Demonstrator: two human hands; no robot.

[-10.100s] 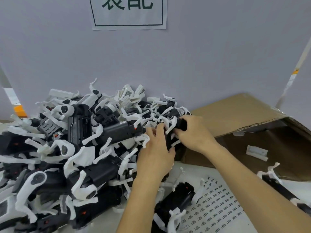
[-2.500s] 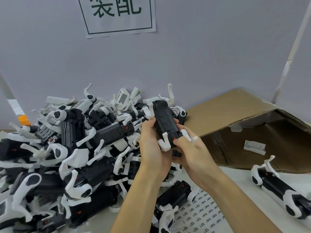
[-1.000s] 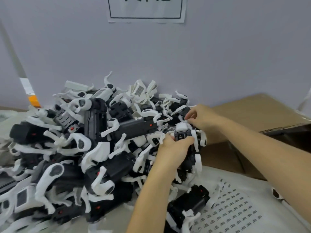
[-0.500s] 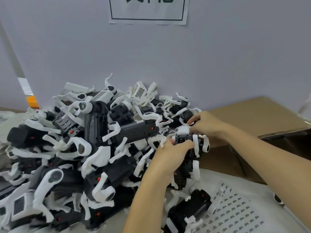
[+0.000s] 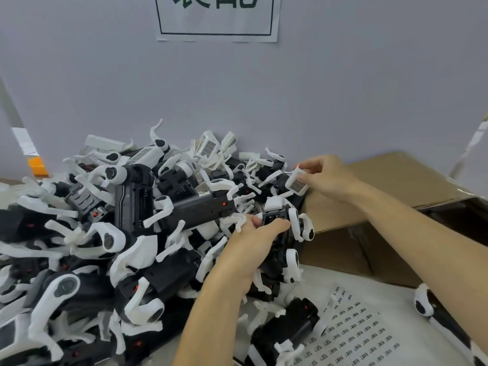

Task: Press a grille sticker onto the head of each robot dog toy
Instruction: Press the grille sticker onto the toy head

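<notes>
The heap of robot dog toys [image 5: 111,233] fills the bench to my left and centre, black bodies and white legs tangled against the wall; I judge that nearly all of it is left to do, since I cannot tell from here which heads already carry a grille. To my right sits the open cardboard box [image 5: 383,186], and at the right edge 1 dog [image 5: 435,313] lies apart from the heap on the white sheet, which I take for a finished one. Near me a sticker sheet [image 5: 356,334] with rows of small printed labels lies flat, a black toy resting across its left edge.

My left hand [image 5: 253,249] is curled round the dog I am working on [image 5: 282,225], holding it head-up just above the heap's right side. My right hand [image 5: 324,178] pinches a small white grille piece [image 5: 297,182] between thumb and fingertips, up and to the right of that head, not yet touching it. The pressing for this dog is not yet done.
</notes>
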